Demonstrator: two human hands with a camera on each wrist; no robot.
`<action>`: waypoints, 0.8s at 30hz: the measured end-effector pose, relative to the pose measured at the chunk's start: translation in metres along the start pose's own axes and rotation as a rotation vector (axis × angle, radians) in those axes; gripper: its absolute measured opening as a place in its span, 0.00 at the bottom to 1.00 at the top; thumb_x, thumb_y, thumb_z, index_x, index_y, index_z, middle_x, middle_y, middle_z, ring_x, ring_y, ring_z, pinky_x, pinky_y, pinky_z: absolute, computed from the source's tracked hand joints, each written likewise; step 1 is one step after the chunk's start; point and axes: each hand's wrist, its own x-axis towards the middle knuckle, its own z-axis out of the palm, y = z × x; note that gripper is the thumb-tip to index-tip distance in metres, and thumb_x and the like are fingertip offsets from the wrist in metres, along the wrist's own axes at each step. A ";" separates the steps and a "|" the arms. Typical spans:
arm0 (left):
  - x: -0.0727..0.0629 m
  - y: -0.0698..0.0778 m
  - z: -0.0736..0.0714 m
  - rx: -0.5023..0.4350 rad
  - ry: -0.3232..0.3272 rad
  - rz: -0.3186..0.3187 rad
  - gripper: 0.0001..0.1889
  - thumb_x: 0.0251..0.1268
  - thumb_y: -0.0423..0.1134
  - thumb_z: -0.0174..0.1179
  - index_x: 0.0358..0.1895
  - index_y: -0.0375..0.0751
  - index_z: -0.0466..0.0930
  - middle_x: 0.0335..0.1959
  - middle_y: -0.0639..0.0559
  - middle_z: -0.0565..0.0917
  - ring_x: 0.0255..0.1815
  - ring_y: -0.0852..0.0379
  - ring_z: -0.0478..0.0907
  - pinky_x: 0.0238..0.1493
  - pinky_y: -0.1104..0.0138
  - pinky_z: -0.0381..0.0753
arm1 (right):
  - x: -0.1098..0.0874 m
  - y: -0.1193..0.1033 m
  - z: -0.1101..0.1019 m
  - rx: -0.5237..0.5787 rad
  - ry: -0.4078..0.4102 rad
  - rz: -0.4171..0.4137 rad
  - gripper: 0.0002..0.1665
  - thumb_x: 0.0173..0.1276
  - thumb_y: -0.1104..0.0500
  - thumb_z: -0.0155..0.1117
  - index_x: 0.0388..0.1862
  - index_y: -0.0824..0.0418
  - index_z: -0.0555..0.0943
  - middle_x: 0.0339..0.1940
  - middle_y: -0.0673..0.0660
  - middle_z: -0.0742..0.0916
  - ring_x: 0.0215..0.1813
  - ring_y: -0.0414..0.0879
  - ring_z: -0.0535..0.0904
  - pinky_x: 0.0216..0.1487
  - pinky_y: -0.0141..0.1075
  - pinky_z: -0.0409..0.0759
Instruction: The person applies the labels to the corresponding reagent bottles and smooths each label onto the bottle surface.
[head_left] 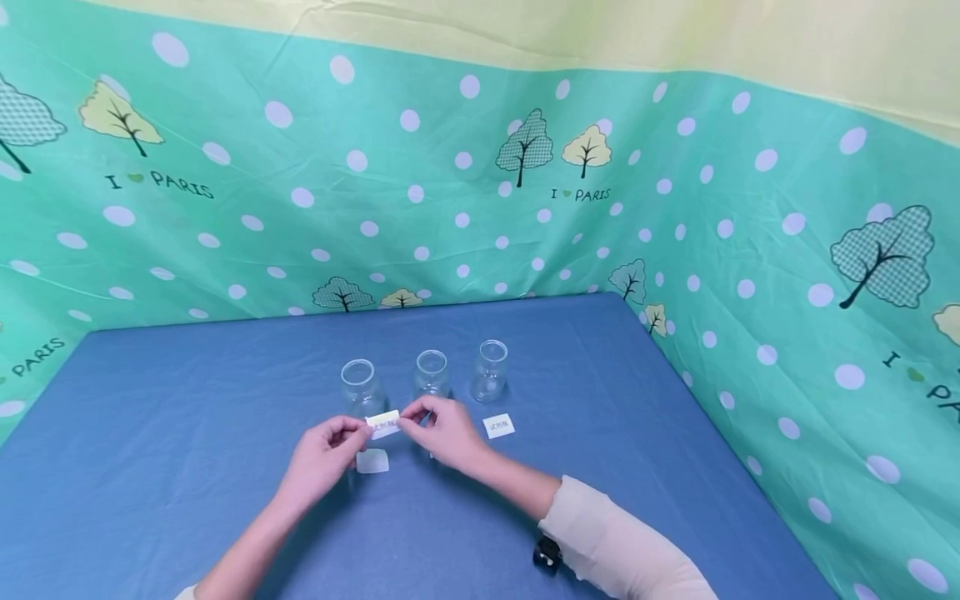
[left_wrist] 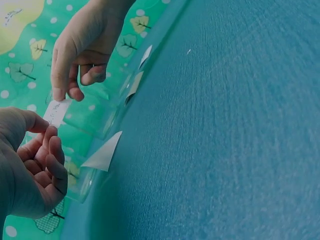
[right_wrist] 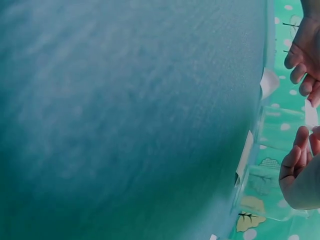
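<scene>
My left hand (head_left: 318, 457) and right hand (head_left: 446, 433) pinch opposite ends of a small white label (head_left: 385, 423) with handwriting on it, held above the table. In the left wrist view, the label (left_wrist: 56, 112) spans the gap between both hands' fingertips. Behind the hands stand three clear glass jars: a left jar (head_left: 362, 390), a middle jar (head_left: 431, 373) and a right jar (head_left: 490, 372). A paper piece (head_left: 372, 461) lies before the left jar. A written label (head_left: 498, 426) lies before the right one. Another, mostly behind my right hand, lies between them.
A blue cloth (head_left: 645, 483) covers the table. Green dotted curtain (head_left: 420, 175) with tree prints hangs along its back and right edges. A black device (head_left: 547, 554) sits at the right sleeve. One paper piece (left_wrist: 104, 154) has a raised corner in the left wrist view.
</scene>
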 end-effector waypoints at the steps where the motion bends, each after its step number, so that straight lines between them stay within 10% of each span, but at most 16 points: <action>1: 0.000 0.000 -0.001 0.005 0.003 0.001 0.15 0.64 0.41 0.59 0.44 0.31 0.79 0.26 0.48 0.80 0.18 0.62 0.72 0.22 0.70 0.73 | 0.001 0.000 0.001 0.009 -0.001 0.009 0.06 0.61 0.56 0.66 0.34 0.56 0.83 0.28 0.51 0.85 0.15 0.35 0.69 0.17 0.29 0.71; 24: 0.007 -0.011 -0.011 0.136 0.089 0.068 0.14 0.60 0.43 0.62 0.39 0.33 0.81 0.24 0.51 0.79 0.20 0.67 0.71 0.23 0.73 0.72 | 0.018 0.001 0.020 0.103 -0.014 0.076 0.08 0.60 0.57 0.68 0.32 0.61 0.82 0.25 0.54 0.84 0.12 0.37 0.71 0.16 0.29 0.73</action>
